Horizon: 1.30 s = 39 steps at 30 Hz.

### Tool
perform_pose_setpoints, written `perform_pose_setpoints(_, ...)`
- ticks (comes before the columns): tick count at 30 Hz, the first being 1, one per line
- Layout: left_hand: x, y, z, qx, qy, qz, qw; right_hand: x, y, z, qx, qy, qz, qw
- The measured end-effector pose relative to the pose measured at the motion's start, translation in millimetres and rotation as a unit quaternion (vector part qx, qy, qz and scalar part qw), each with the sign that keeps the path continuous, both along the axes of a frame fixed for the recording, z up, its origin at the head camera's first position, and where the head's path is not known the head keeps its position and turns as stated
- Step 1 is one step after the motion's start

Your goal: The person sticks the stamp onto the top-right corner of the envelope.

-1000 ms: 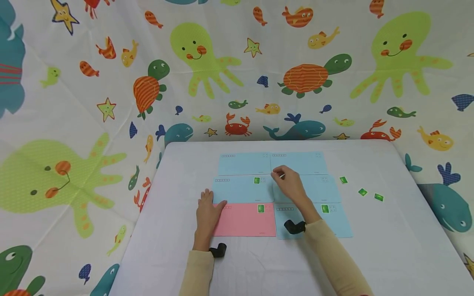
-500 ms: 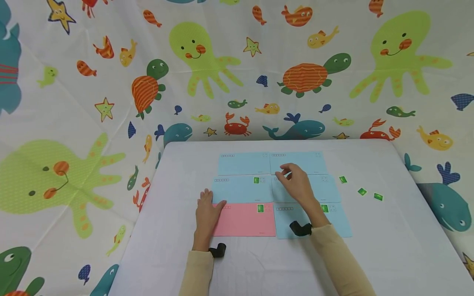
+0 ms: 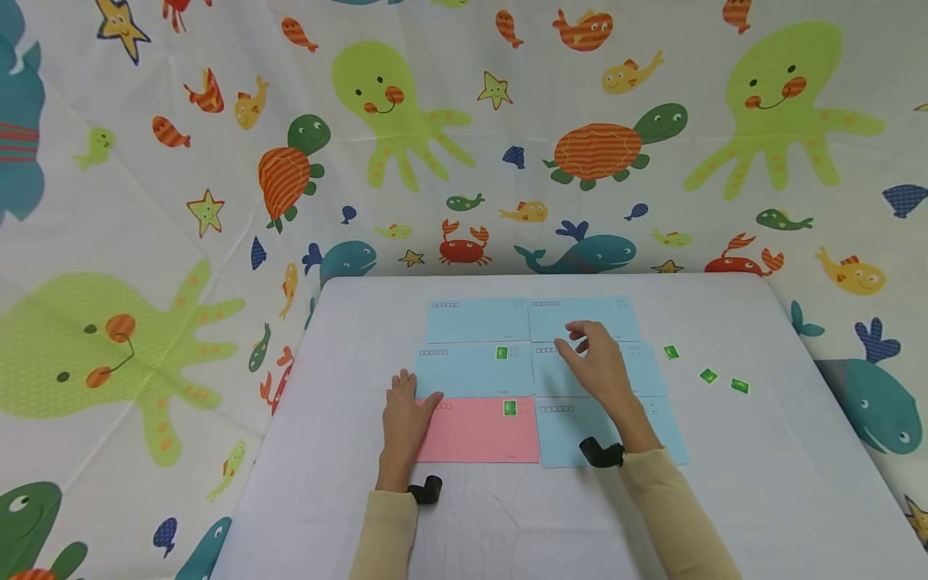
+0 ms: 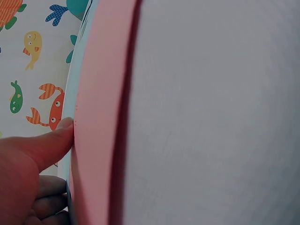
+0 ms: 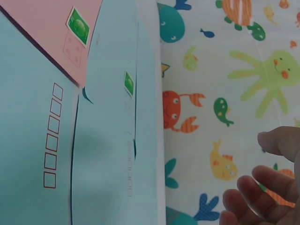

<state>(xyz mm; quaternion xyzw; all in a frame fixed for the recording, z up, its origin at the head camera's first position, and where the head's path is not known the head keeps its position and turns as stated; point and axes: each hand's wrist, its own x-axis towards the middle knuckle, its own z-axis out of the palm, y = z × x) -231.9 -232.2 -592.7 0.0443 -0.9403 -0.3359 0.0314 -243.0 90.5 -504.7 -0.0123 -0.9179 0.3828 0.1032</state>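
Note:
My left hand (image 3: 406,419) rests at the left edge of a pink envelope (image 3: 471,439), its thumb touching the upper left corner and its fingers spread on the cloth. My right hand (image 3: 598,362) hovers above the middle right blue envelope (image 3: 645,366), thumb and fingers apart and loosely bent. The right wrist view shows nothing between those fingers (image 5: 251,194). A green stamp (image 3: 510,408) lies at the pink envelope's upper right; another stamp (image 3: 502,353) lies on the middle left blue envelope (image 3: 464,374). My right forearm covers part of the lower right blue envelope (image 3: 565,439).
Two more blue envelopes lie at the back, one left (image 3: 474,322) and one right (image 3: 544,322). Three loose green stamps (image 3: 671,352) lie on the white tablecloth (image 3: 783,483) right of the envelopes. A curtain printed with sea animals (image 3: 435,137) hangs behind and beside the table.
My right hand has moved right and slightly toward me, its thumb and fingers opening farther apart. The lower right envelope's stamp is now hidden behind the arm. My left hand has stayed put.

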Motion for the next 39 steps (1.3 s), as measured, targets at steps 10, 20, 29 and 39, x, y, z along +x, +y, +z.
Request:
perform_pose_setpoints(10, 0.9, 0.9, 3.0, 0.001, 0.000, -0.001, 1.0000, 4.9, 15.1, -0.6, -0.004, 0.031, -0.015, 0.999)
perform_pose_setpoints(20, 0.3, 1.6, 2.7, 0.001, -0.006, -0.001, 1.0000, 8.7, 29.5, -0.2, -0.004, 0.046, -0.040, 0.998)
perform_pose_setpoints(29, 0.1, 2.5, 2.7, 0.006, -0.004, 0.002, 1.0000, 12.9, 36.6, 1.3, 0.002, 0.056, -0.052, 0.997)
perform_pose_setpoints(39, -0.5, 2.2, 3.4, 0.025, -0.015, 0.010, 0.9995, 17.5, 42.2, 4.2, 0.006, 0.056, -0.059, 0.997)
